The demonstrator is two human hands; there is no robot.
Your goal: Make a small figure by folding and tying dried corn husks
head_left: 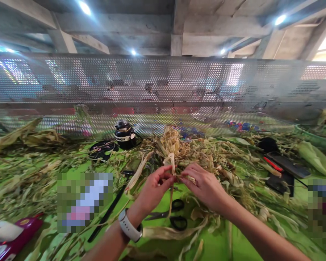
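My left hand (153, 188), with a white watch on its wrist, pinches a pale dried corn husk strip (171, 159) that stands up from the pile. My right hand (205, 186) is closed on the same husk bundle, fingertips meeting the left hand's. Both hands hover over a green table (217, 246) strewn with dried husks. Black-handled scissors (176, 215) lie just below the hands.
A black bottle (124, 135) stands at the back by a perforated metal screen (163, 87). A phone and dark flat items (286, 168) lie at right, near a green basin (317, 137). A magenta pack (15, 235) is at the lower left.
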